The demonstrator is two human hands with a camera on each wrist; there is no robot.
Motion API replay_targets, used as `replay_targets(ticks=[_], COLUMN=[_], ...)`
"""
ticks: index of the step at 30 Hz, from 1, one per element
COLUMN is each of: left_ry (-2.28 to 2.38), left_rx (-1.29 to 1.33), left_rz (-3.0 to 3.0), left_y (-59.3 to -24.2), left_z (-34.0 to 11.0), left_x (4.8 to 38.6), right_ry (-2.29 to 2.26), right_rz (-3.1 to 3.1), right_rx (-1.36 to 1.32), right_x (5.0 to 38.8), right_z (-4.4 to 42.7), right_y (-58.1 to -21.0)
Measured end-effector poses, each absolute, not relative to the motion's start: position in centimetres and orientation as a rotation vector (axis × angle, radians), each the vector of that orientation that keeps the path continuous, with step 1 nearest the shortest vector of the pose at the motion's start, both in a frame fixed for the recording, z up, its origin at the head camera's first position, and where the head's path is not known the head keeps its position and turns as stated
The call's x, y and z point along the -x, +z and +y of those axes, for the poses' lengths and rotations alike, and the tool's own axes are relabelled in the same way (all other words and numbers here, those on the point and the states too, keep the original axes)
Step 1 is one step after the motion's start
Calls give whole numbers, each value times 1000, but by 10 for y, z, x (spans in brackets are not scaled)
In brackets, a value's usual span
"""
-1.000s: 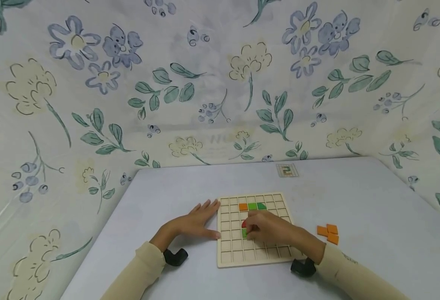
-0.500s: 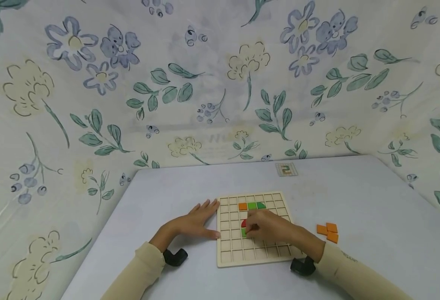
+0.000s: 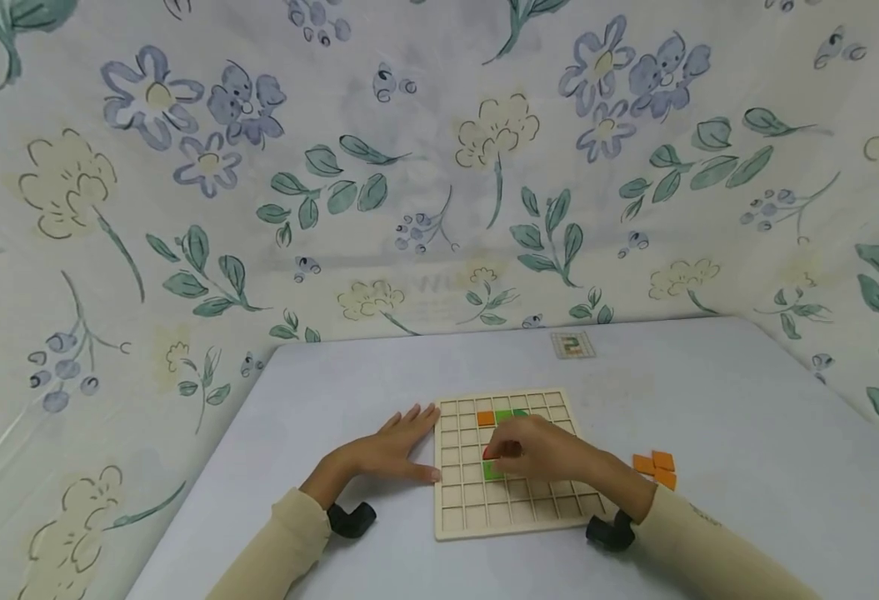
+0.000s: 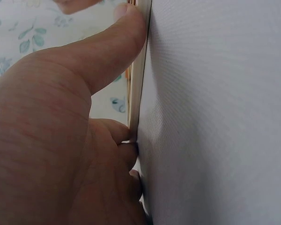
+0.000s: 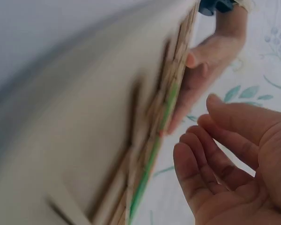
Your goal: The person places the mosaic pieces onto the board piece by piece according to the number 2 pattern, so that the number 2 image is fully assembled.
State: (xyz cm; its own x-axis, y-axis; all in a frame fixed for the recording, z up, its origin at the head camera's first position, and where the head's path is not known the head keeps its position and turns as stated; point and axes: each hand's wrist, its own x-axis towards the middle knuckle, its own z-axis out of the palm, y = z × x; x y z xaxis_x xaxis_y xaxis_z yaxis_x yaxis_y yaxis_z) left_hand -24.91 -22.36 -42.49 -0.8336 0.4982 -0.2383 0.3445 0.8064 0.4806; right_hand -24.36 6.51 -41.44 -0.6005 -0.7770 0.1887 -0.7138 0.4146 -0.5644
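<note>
A pale wooden grid board point(image 3: 463, 512) lies on the table in the head view. My left hand point(image 3: 382, 457) rests at its left edge, fingers spread, thumb and fingertips touching the rim. Over the middle of the board hovers my right hand point(image 3: 536, 450); the right wrist view shows its fingers point(image 5: 192, 168) loosely bent, apart from the thumb, with nothing between them. Just beside its fingertips a light green tile point(image 3: 493, 471) sits in a cell, below a partly hidden red piece point(image 3: 487, 453). Farther up are an orange tile point(image 3: 486, 419), another light green tile point(image 3: 503, 416) and a partly covered dark green piece point(image 3: 520, 412).
Several loose orange tiles point(image 3: 663, 461) lie on the white table point(image 3: 364, 375) right of the board, near my right forearm. A small card with a grid pattern point(image 3: 572, 344) is at the back. Floral cloth point(image 3: 439, 200) surrounds the table.
My right hand has risen slightly off the light green tile, and more of that tile shows. It now covers part of the dark green piece. My left hand has stayed at the board's edge.
</note>
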Motion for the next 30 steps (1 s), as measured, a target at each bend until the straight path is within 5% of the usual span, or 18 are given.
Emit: replay_targets(ticks=[15, 30], left_ry=[632, 598], left_rx=[-635, -646], left_rz=[2646, 2641], left_y=[-420, -424], left_z=[-225, -225], left_x=[247, 250], right_ry=[-986, -954], right_rz=[2625, 2794], right_rx=[1181, 828], right_x=[247, 236], right_z=[160, 238], right_y=[-383, -390])
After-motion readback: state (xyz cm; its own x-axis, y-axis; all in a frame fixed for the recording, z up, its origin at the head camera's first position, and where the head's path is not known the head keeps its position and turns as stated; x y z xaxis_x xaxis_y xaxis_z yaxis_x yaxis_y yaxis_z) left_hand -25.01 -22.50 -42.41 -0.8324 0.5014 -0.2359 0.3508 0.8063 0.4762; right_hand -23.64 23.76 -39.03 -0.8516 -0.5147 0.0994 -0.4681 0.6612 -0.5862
